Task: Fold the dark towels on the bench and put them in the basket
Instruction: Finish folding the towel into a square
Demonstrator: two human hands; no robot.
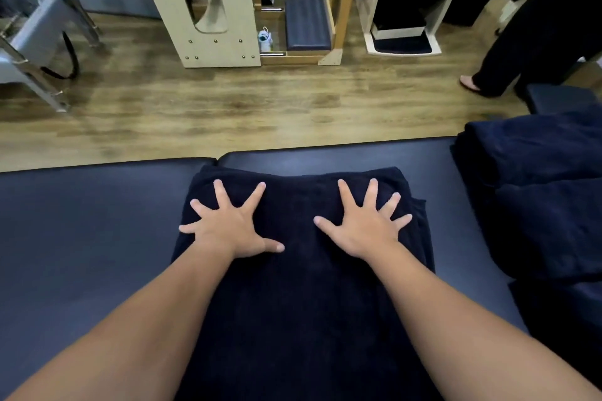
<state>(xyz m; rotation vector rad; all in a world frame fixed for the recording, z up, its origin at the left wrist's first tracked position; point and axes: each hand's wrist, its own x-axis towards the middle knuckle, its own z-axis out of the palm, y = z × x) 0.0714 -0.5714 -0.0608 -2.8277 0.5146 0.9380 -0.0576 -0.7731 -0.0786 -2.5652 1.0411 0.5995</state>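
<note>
On the padded bench [97, 221], near its far edge, our left hand [228, 228] and right hand [361, 228] press flat, fingers splayed, on a dark towel [293, 303].

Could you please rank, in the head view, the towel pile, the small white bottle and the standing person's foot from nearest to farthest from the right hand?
1. Towel pile: on the bench, just right of the right hand.
2. Standing person's foot: on the floor, far right.
3. Small white bottle: on the floor beyond, up left.
</note>
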